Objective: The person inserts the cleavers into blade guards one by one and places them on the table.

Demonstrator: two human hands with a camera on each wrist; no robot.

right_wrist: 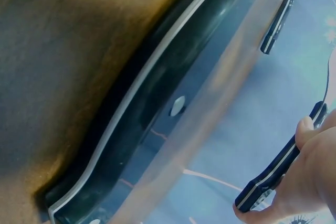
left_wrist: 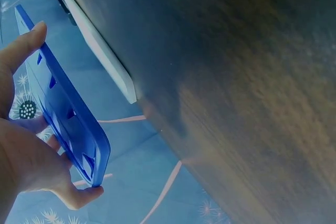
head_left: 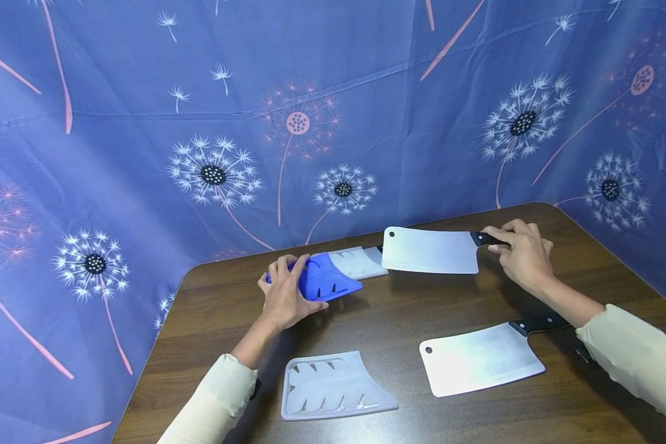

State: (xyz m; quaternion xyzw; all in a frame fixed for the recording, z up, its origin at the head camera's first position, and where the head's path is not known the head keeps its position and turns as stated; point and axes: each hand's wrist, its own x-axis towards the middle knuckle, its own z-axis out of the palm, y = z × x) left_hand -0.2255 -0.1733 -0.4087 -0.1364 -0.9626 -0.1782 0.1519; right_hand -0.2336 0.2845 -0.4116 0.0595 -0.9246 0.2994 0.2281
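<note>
My left hand [head_left: 285,296] grips a blue blade guard [head_left: 330,282] by its edges, above the back left of the table, thumb along the near edge. In the left wrist view the blue guard [left_wrist: 68,111] is tilted, its slots showing. With my right hand [head_left: 524,256] I hold a cleaver [head_left: 430,251] by its black handle [right_wrist: 273,169], blade pointing left and raised over the table. Behind the two hands lies another cleaver in a white blade guard [head_left: 361,262], partly hidden by the blue guard and the raised blade.
A bare second cleaver [head_left: 483,361] lies at the front right, its handle [right_wrist: 136,98] partly under my right forearm. Left of it rests an empty, translucent white blade guard [head_left: 338,385]. A blue dandelion-print cloth [head_left: 411,123] hangs behind the brown wooden table [head_left: 200,345].
</note>
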